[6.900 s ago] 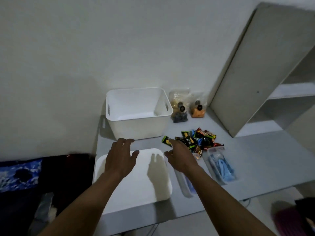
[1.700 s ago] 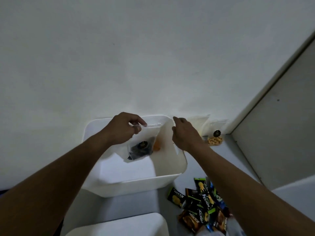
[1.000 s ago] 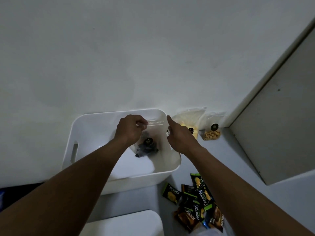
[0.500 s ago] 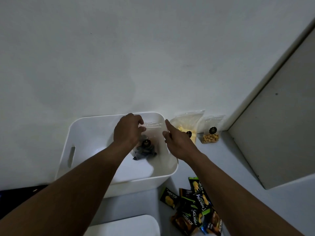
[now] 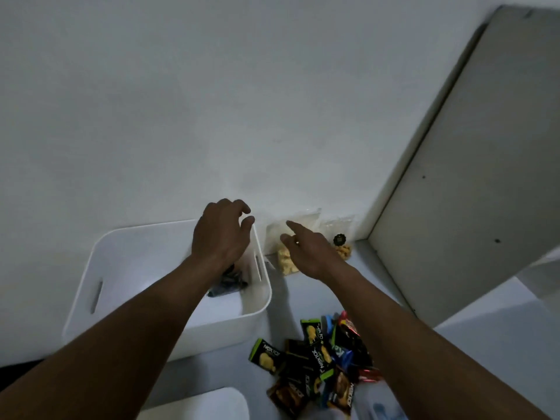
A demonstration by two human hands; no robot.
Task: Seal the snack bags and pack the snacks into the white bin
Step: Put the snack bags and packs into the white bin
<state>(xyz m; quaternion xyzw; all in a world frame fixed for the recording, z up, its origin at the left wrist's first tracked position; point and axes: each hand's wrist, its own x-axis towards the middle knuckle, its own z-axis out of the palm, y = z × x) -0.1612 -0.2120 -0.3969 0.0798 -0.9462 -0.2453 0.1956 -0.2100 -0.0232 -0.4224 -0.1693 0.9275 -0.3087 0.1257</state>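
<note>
Inside the white plastic bin [image 5: 212, 331], against its right wall, lies one clear bag of dark snacks [image 5: 227, 287], so the first bag appears packed, though its seal is hidden behind the left forearm. Over that same corner of the bin the left hand [image 5: 222, 234] hovers with fingers loosely curled, holding nothing. Just right of the bin the right hand [image 5: 306, 250] reaches out, released, toward a clear bag of pale yellow snacks [image 5: 285, 266] leaning on the wall; whether it touches the bag I cannot tell. Further right of the bin stands a smaller clear bag of brown nuts [image 5: 341, 247] with a black label. Both look left to seal and pack, as does the heap of small dark foil snack packets [image 5: 321, 359] on the grey counter [image 5: 291, 301] before the bin's right corner. Nearer than the bin a rounded white lid [image 5: 197, 404] lies flat, and a tall grey cabinet panel [image 5: 469, 177] stands far right. Nothing seems to block the reach.
</note>
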